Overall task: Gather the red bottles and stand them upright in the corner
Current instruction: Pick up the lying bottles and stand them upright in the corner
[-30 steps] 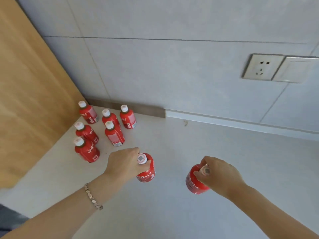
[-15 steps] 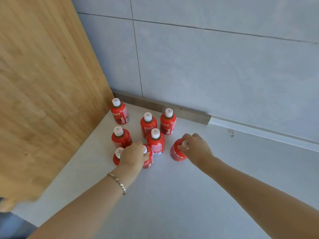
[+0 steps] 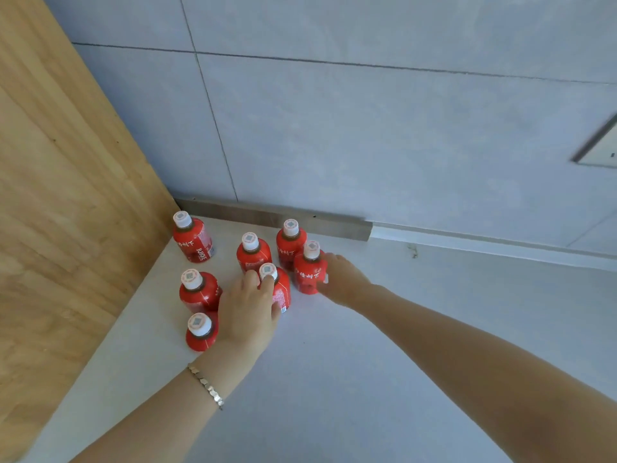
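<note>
Several red bottles with white caps stand upright in the corner between the wooden panel and the tiled wall, such as the back-left bottle and the nearest bottle. My left hand reaches in from above, and its fingers curl around a red bottle next to its cap. My right hand grips the side of another upright red bottle at the right edge of the group. Whether one more bottle is hidden under my left palm I cannot tell.
The wooden panel closes the left side and the grey tiled wall closes the back, with a grey skirting strip at its foot. The white counter stretches right and towards me. A wall plate shows at the right edge.
Both hands have carried their bottles from the open counter into the corner group. The right-hand bottle now stands by the back bottles, and the left hand sits among the front ones.
</note>
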Demonstrator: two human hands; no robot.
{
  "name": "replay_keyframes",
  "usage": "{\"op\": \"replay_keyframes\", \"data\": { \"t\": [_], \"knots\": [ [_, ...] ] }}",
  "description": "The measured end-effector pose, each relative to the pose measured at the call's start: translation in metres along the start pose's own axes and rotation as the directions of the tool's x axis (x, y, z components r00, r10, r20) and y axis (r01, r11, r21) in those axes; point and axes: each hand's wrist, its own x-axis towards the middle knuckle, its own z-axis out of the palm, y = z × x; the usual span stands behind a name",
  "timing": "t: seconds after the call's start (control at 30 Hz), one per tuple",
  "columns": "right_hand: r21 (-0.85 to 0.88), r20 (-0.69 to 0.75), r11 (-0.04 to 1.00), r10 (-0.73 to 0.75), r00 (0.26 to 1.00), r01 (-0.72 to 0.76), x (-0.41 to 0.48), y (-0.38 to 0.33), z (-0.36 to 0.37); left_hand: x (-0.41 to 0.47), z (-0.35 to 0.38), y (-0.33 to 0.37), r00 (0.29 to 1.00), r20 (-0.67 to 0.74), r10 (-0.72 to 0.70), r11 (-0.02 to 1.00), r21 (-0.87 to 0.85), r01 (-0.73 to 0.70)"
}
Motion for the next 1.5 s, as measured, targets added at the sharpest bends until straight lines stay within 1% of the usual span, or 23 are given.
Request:
{"op": "replay_keyframes", "data": {
  "t": [0.03,0.07,0.13,0.2,0.23,0.3,0.37,0.4,0.47,0.63,0.77,0.87,0.93,1.0,1.17,1.23,1.3,1.33,1.4,1.47,1.5],
  "knots": [
    [-0.031,0.037,0.999,0.023,0.999,-0.022,-0.009,0.012,-0.004,0.001,-0.003,0.013,0.998,-0.020,0.060,0.998,-0.003,-0.060],
    [-0.080,0.078,0.995,0.067,0.995,-0.061,-0.019,0.027,-0.007,0.002,-0.005,0.026,0.993,0.006,0.116,0.993,-0.019,-0.116],
    [-0.193,0.145,0.968,0.189,0.971,-0.160,-0.041,0.064,-0.015,0.004,-0.006,0.058,0.970,0.100,0.221,0.974,-0.064,-0.215],
    [-0.279,0.166,0.928,0.302,0.939,-0.249,-0.066,0.109,-0.024,0.008,-0.002,0.095,0.923,0.216,0.317,0.948,-0.084,-0.306],
    [-0.292,0.164,0.910,0.350,0.922,-0.294,-0.082,0.131,-0.031,0.010,0.002,0.115,0.889,0.299,0.347,0.938,-0.090,-0.336],
    [-0.272,0.136,0.883,0.428,0.893,-0.382,-0.115,0.176,-0.047,0.011,0.010,0.158,0.796,0.473,0.377,0.922,-0.107,-0.373],
    [-0.227,0.121,0.862,0.487,0.865,-0.454,-0.149,0.225,-0.063,0.010,0.017,0.208,0.701,0.588,0.404,0.898,-0.108,-0.427],
    [-0.201,0.111,0.850,0.513,0.851,-0.486,-0.166,0.250,-0.070,0.009,0.020,0.234,0.663,0.616,0.424,0.879,-0.105,-0.465],
    [-0.163,0.094,0.826,0.558,0.825,-0.540,-0.199,0.300,-0.084,0.003,0.024,0.291,0.618,0.633,0.466,0.845,-0.111,-0.523],
    [-0.119,0.069,0.778,0.627,0.776,-0.617,-0.281,0.428,-0.126,-0.027,0.034,0.443,0.568,0.611,0.551,0.792,-0.169,-0.587],
    [-0.079,0.061,0.736,0.676,0.734,-0.672,-0.332,0.527,-0.163,-0.059,0.039,0.549,0.559,0.596,0.577,0.783,-0.211,-0.585],
    [-0.051,-0.014,0.688,0.725,0.689,-0.724,-0.354,0.591,-0.192,-0.074,0.039,0.615,0.553,0.599,0.578,0.783,-0.219,-0.582],
    [-0.011,-0.085,0.656,0.752,0.654,-0.755,-0.360,0.624,-0.209,-0.079,0.037,0.649,0.571,0.587,0.574,0.789,-0.210,-0.577],
    [0.018,-0.120,0.636,0.768,0.630,-0.772,-0.359,0.652,-0.222,-0.081,0.036,0.675,0.595,0.567,0.569,0.795,-0.195,-0.575],
    [0.040,-0.126,0.639,0.766,0.630,-0.768,-0.350,0.702,-0.239,-0.086,0.049,0.733,0.659,0.504,0.558,0.809,-0.152,-0.568],
    [0.043,-0.133,0.643,0.762,0.633,-0.765,-0.352,0.719,-0.242,-0.093,0.061,0.761,0.685,0.482,0.546,0.826,-0.173,-0.537],
    [0.039,-0.135,0.643,0.762,0.634,-0.765,-0.356,0.736,-0.245,-0.105,0.076,0.790,0.699,0.488,0.523,0.851,-0.246,-0.464],
    [0.034,-0.132,0.643,0.762,0.634,-0.765,-0.357,0.744,-0.245,-0.111,0.084,0.804,0.702,0.506,0.502,0.865,-0.302,-0.401],
    [0.019,-0.124,0.646,0.758,0.640,-0.763,-0.360,0.757,-0.248,-0.120,0.100,0.827,0.713,0.535,0.454,0.871,-0.435,-0.228],
    [0.012,-0.118,0.656,0.751,0.650,-0.755,-0.361,0.769,-0.252,-0.125,0.110,0.843,0.758,0.524,0.387,0.832,-0.554,-0.041],
    [0.006,-0.113,0.663,0.745,0.658,-0.749,-0.361,0.774,-0.254,-0.125,0.113,0.847,0.789,0.504,0.352,0.806,-0.591,0.018]
  ]
}}
